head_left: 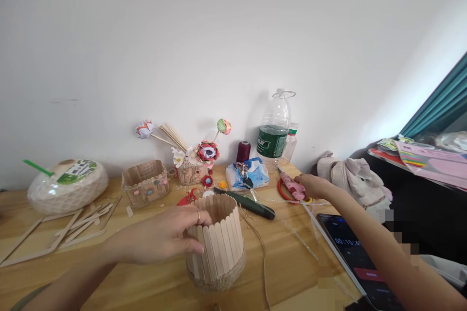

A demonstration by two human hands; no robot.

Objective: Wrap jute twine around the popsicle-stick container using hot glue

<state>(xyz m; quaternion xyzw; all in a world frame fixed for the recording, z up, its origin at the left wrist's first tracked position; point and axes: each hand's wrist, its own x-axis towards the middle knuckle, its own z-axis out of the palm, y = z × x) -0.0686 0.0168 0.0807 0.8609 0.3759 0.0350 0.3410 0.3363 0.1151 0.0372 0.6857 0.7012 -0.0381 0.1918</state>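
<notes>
A round holder of upright craft sticks [222, 243], its lower part wrapped in twine, stands upright on the wooden table in front of me. My left hand [178, 233] grips its near left rim, thumb outside and fingers reaching inside. Over at the right, my right hand [314, 187] is closed around the rear end of a pink glue gun [292, 187]; some of its fingers are hidden. Scissors with red handles [282, 193] lie against the glue gun. A loose twine strand [263, 257] trails from beside the holder.
Behind stand a stick box [146, 187], paper flowers [207, 153], a tissue pack [251, 175], a thread spool [243, 151] and a large bottle [273, 131]. A dark green tool [251, 204] lies behind the holder. Loose sticks [80, 226], a coconut [69, 187] and a phone [350, 248] flank it.
</notes>
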